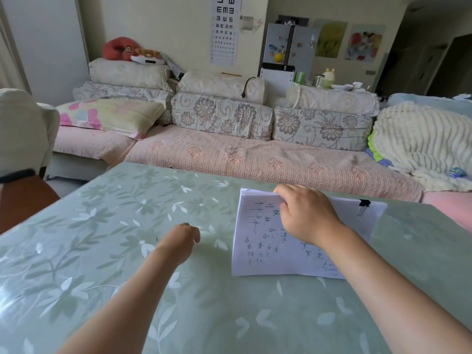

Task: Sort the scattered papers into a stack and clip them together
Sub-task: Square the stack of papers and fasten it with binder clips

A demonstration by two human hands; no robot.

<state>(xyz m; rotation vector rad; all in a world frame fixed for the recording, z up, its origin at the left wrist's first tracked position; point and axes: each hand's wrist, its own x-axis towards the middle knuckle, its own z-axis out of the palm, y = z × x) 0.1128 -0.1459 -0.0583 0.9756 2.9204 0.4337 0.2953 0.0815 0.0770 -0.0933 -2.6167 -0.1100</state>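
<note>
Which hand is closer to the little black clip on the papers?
Right. The right hand holds the paper stack by its far edge, just left of the black clip. The left hand is off the stack, over the table, much farther left.

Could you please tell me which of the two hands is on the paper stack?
The right hand: its fingers curl over the far edge of the paper stack. The left hand rests curled on the table, off the sheets.

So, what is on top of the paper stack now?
The right hand holds the far edge of the paper stack, and a black clip sits on its far right corner. The hand covers some handwriting; lower sheets are hidden.
</note>
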